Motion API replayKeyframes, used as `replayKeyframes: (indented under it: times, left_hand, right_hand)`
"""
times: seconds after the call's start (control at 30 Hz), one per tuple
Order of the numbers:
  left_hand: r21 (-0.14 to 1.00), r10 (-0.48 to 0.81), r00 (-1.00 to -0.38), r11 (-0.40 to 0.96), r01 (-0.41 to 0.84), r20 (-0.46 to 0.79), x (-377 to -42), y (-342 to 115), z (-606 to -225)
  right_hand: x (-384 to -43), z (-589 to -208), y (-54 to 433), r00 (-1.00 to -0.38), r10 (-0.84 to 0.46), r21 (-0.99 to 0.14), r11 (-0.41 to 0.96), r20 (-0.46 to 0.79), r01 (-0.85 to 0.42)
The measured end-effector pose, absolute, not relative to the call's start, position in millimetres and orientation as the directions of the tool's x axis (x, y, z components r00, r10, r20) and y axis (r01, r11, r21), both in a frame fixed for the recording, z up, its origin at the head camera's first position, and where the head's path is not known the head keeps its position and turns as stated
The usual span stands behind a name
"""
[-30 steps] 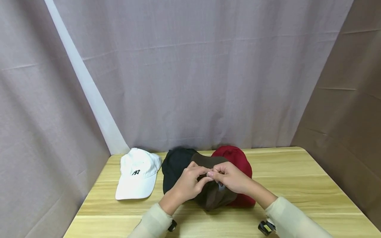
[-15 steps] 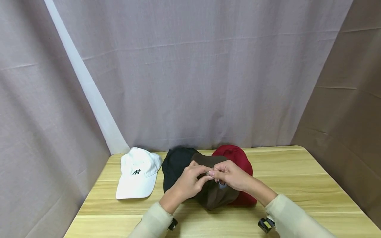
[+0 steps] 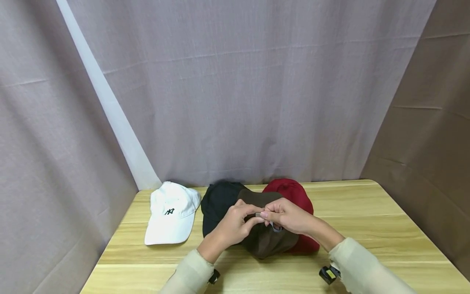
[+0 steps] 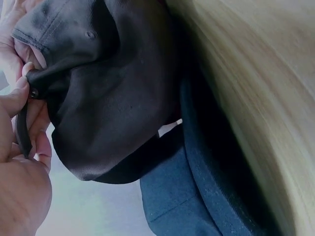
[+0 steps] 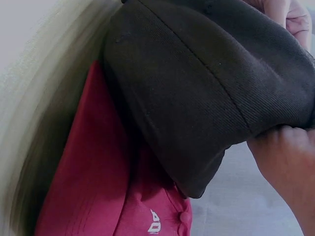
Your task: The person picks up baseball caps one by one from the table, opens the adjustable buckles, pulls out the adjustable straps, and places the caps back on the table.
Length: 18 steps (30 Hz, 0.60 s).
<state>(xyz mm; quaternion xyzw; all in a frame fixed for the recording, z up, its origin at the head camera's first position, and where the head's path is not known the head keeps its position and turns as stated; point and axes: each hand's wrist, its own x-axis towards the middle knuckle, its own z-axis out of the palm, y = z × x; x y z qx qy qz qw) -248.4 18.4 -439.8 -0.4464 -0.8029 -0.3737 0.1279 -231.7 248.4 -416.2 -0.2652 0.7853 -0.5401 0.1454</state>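
A dark brown cap (image 3: 269,243) is between both hands, above the table. My left hand (image 3: 233,226) pinches the strap (image 4: 22,128) at its back edge; a small snap stud shows by the thumb in the left wrist view. My right hand (image 3: 286,218) pinches the cap's strap area from the other side, its fingertips meeting the left ones. Below the right fingers hangs a small pale loop (image 3: 275,228). Fingers partly hide where the strap ends meet. In the right wrist view, the brown crown (image 5: 187,88) covers most of the fingertips.
A black cap (image 3: 220,204) lies behind the brown one to the left, and a red cap (image 3: 293,196) behind it to the right. Farther left is a white cap (image 3: 170,214) with a dark logo. All lie on the wooden table (image 3: 367,228), backed by a grey curtain (image 3: 235,102).
Both hands stay almost in place on the brown cap. A short piece of strap shows more plainly between the fingertips now.
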Motion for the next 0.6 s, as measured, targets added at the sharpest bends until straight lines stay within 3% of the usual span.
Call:
replayKeyframes:
  times: [0.2, 0.6]
  left_hand:
    - [0.499, 0.63, -0.586, 0.338, 0.798, 0.509, -247.9, 19.3, -439.9]
    - [0.418, 0.617, -0.536, 0.342, 0.842, 0.576, -251.3, 17.3, -443.0]
  right_hand:
    - [-233.3, -417.9, 252.9, -0.804, -0.593, -0.927, 0.28, 0.037, -0.249]
    - [-231.0, -410.8, 245.5, -0.819, -0.573, -0.877, 0.376, 0.035, -0.3]
